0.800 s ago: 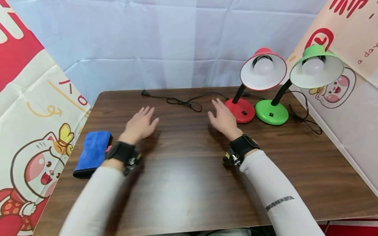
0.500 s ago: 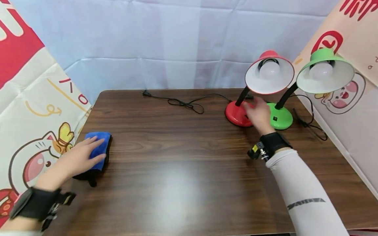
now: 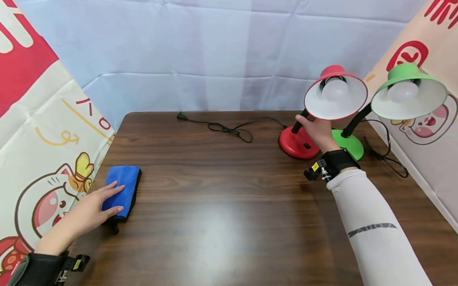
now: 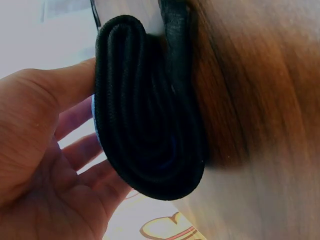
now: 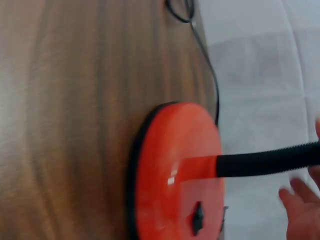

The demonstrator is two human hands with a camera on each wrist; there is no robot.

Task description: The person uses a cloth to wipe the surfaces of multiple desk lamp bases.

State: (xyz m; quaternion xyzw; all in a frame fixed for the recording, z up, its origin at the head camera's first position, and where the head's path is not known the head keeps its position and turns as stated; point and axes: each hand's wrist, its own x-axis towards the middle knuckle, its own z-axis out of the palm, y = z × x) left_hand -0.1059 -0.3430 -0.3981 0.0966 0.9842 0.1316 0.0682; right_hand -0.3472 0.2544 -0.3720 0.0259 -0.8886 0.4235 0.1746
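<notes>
A folded blue cloth with black edging lies at the table's left. My left hand rests on it, fingers spread and fairly straight. In the left wrist view, the end of the cloth shows dark rolled layers, with the thumb and fingers of my left hand along one side. At the right, my right hand is around the black neck of a red desk lamp. The right wrist view shows the lamp's neck between thumb and fingers, with a gap beside the fingers.
A green desk lamp stands close to the right of the red one. A black cord with a plug lies along the back of the brown wooden table. Another black cord lies at the right edge. Printed cloth hangs on both sides.
My left hand has moved left and down from the table's middle onto the blue cloth. My right hand has moved right to the red lamp's neck. The view has shifted slightly.
</notes>
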